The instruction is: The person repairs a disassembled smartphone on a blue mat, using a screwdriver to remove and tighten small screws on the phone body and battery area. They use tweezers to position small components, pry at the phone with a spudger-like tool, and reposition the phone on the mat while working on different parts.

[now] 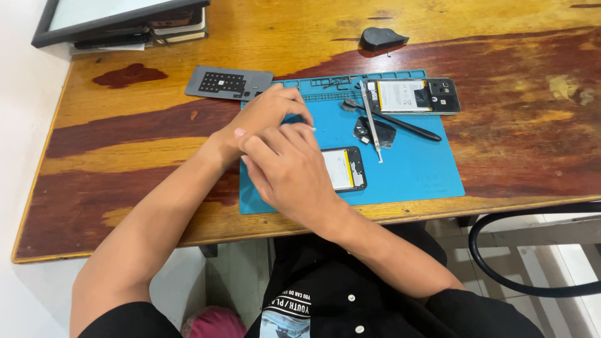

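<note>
i see both hands meeting over the blue mat (413, 172). the right hand (285, 172) lies curled over the near end of an opened phone (345, 169), covering part of it; i cannot tell whether it grips it. the left hand (266, 116) sits just beyond the right, fingers bent narrow, a thin pale bit at their tips, too small to identify. past the right hand's far side lie tweezers (372, 122), a black-handled tool (400, 125) and a second open phone (413, 96).

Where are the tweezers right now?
In the head view, the tweezers lie on the blue mat, right of both hands, crossing a black pen-like tool below the opened phone.
</note>
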Available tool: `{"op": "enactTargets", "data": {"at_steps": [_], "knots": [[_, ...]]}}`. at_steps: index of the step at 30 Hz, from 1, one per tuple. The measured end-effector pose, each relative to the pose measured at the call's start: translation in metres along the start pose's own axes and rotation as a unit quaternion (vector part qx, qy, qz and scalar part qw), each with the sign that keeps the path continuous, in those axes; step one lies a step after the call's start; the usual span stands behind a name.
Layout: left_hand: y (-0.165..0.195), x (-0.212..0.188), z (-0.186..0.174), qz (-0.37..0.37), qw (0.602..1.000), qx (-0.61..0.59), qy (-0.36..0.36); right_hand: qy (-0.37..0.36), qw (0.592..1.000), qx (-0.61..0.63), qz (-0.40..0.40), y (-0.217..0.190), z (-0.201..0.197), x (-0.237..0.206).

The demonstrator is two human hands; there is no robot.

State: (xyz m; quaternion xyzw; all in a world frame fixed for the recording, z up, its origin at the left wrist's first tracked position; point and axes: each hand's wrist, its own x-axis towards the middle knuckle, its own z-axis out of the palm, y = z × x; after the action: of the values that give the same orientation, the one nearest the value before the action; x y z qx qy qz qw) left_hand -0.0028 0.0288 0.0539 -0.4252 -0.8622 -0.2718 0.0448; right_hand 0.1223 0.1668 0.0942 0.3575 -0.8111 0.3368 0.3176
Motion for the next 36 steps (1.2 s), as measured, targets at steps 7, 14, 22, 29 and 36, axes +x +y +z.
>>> {"op": "enactTargets", "data": {"at_steps": [7, 14, 22, 29, 36], "knots": [[0.002, 0.0, 0.002, 0.019, 0.998, 0.034, 0.04, 0.058, 0.998, 0.005, 0.022, 0.01, -0.013, -0.016], [-0.01, -0.004, -0.016, 0.005, 0.991, -0.035, 0.127, 0.134, 0.987, 0.006, 0.085, 0.049, -0.05, -0.036], [-0.001, -0.004, -0.02, -0.081, 0.977, -0.153, 0.121, 0.198, 0.967, 0.098, 0.124, 0.069, -0.04, -0.049], [0.007, 0.005, -0.006, -0.137, 0.938, -0.31, 0.07, 0.198, 0.969, 0.113, 0.091, 0.068, -0.034, -0.052], [0.017, 0.003, -0.004, -0.109, 0.931, -0.345, 0.046, 0.206, 0.971, 0.098, 0.063, 0.07, -0.033, -0.05]]}}
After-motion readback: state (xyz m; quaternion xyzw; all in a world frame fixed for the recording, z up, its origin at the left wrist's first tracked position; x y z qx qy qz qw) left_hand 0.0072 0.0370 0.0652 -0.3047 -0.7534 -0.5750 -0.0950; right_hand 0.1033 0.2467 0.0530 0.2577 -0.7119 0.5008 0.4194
